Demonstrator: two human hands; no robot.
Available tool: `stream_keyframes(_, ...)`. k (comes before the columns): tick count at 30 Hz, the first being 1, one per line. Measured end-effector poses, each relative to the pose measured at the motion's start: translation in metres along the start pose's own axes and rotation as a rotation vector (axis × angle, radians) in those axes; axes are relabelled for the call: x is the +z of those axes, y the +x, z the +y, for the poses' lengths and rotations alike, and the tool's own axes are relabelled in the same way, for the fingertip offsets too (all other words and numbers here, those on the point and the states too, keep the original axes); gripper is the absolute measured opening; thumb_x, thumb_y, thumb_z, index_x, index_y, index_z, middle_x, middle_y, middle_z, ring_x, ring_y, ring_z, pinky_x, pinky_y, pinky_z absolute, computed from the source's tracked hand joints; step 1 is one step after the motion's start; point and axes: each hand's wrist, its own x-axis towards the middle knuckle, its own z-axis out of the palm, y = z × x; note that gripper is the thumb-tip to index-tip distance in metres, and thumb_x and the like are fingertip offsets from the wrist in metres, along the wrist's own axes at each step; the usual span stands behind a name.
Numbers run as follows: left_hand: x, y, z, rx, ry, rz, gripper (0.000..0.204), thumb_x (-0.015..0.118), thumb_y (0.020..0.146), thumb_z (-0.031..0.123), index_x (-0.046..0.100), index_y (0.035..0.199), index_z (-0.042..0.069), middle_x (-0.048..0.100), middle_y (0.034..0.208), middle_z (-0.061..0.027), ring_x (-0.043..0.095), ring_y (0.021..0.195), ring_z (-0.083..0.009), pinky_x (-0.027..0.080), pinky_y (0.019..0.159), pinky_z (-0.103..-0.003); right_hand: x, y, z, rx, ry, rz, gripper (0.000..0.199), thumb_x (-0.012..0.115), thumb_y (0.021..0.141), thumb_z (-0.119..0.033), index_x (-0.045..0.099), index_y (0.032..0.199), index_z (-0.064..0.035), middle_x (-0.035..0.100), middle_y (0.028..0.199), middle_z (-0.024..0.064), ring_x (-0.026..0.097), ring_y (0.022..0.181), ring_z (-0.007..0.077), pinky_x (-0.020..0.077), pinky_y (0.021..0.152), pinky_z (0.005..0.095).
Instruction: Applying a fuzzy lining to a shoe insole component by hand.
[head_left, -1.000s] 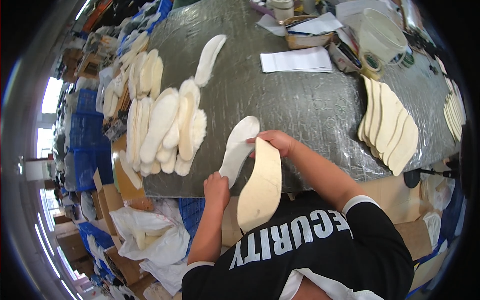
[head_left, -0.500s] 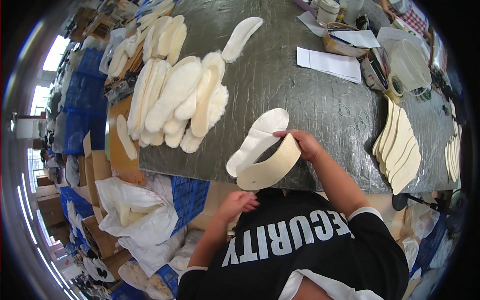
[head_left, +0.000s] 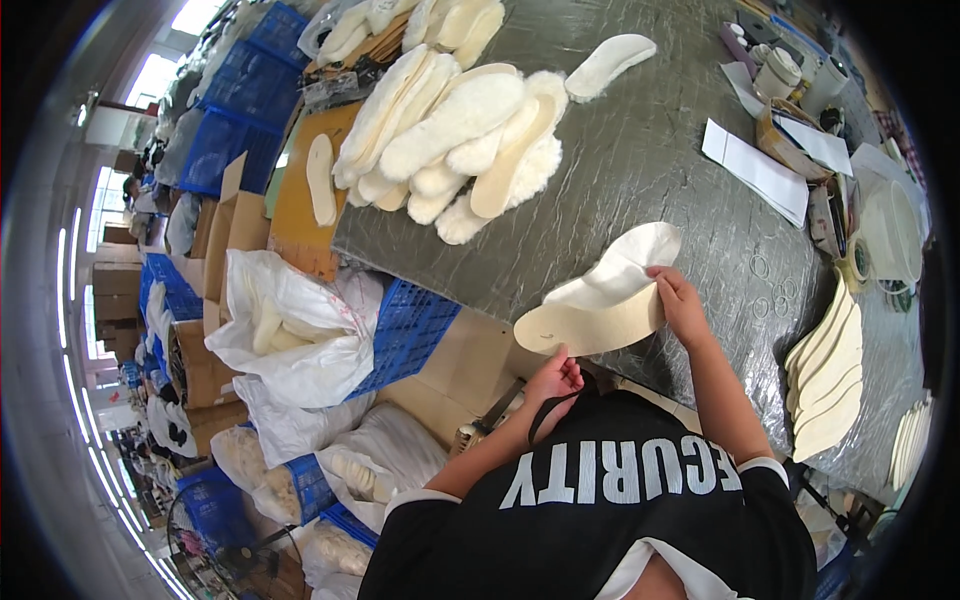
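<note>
Left fingers (head_left: 564, 359) and right fingers (head_left: 665, 277) pinch a cream insole (head_left: 592, 329) near opposite ends; probably light and bendy, best held by its edges.

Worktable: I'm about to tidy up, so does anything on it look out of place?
One fleecy insole lies apart from the fleecy pile, and some thin rings lie scattered beside the cream insole stack, outside any container. I see no spill.

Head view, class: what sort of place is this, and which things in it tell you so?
Probably a workshop handling shoe insoles: a pile of fleecy insoles and a fanned stack of cream insoles lie on the worktable, and blue crates stand beyond.
</note>
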Motion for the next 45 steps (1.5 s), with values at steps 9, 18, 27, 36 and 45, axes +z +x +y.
stream_keyframes(9, -0.016, -0.051, 0.034, 0.364, -0.133, -0.1, 0.045, 0.05, 0.084, 0.012, 0.048, 0.127, -0.002, 0.057, 0.124, -0.0183, 0.055, 0.115, -0.0329, 0.039, 0.104, -0.047, 0.015, -0.004, -0.009, -0.142, -0.822, 0.175, 0.015, 0.055, 0.088, -0.011, 0.058, 0.103, -0.0096, 0.065, 0.102, 0.0122, 0.064, 0.083, 0.0355, 0.0502, 0.069, 0.0448)
stream_keyframes(18, -0.027, -0.109, 0.126, 0.456, -0.037, -0.172, 0.051, 0.047, 0.079, 0.017, 0.049, 0.125, -0.005, 0.064, 0.108, -0.0233, 0.066, 0.088, -0.0375, 0.056, 0.08, -0.045, 0.02, -0.006, -0.018, -0.184, -0.991, 0.259, 0.023, 0.059, 0.083, -0.013, 0.059, 0.106, -0.0166, 0.059, 0.098, 0.0108, 0.064, 0.075, 0.0344, 0.0516, 0.064, 0.0446)
stream_keyframes(27, 0.046, -0.098, 0.051, 0.093, -0.158, -0.59, 0.066, 0.046, 0.083, 0.035, 0.041, 0.134, -0.007, 0.051, 0.13, -0.0267, 0.056, 0.11, -0.0436, 0.048, 0.088, -0.059, 0.016, -0.019, 0.003, -0.171, -1.021, 0.383, 0.023, 0.05, 0.088, -0.015, 0.051, 0.11, -0.0081, 0.068, 0.08, 0.0163, 0.066, 0.07, 0.0367, 0.0509, 0.063, 0.0462)
stream_keyframes(36, 0.049, -0.11, 0.056, -0.239, -0.153, -1.007, 0.121, 0.06, 0.065, 0.08, 0.016, 0.148, 0.004, 0.018, 0.146, -0.0353, 0.046, 0.117, -0.0515, 0.034, 0.099, -0.067, 0.022, -0.021, -0.019, -0.16, -1.03, 0.311, 0.029, 0.062, 0.08, -0.025, 0.05, 0.098, -0.0055, 0.063, 0.059, 0.0124, 0.064, 0.054, 0.032, 0.0495, 0.055, 0.0439)
stream_keyframes(45, 0.089, -0.119, 0.084, -0.061, 0.042, -0.731, 0.109, 0.067, 0.056, 0.08, 0.038, 0.134, 0.01, 0.05, 0.108, -0.015, 0.045, 0.074, -0.0204, 0.038, 0.06, -0.031, 0.022, -0.027, -0.02, -0.062, -0.936, 0.284, 0.022, 0.055, 0.087, -0.023, 0.048, 0.099, -0.0056, 0.063, 0.061, 0.0146, 0.064, 0.055, 0.0342, 0.0494, 0.053, 0.0459)
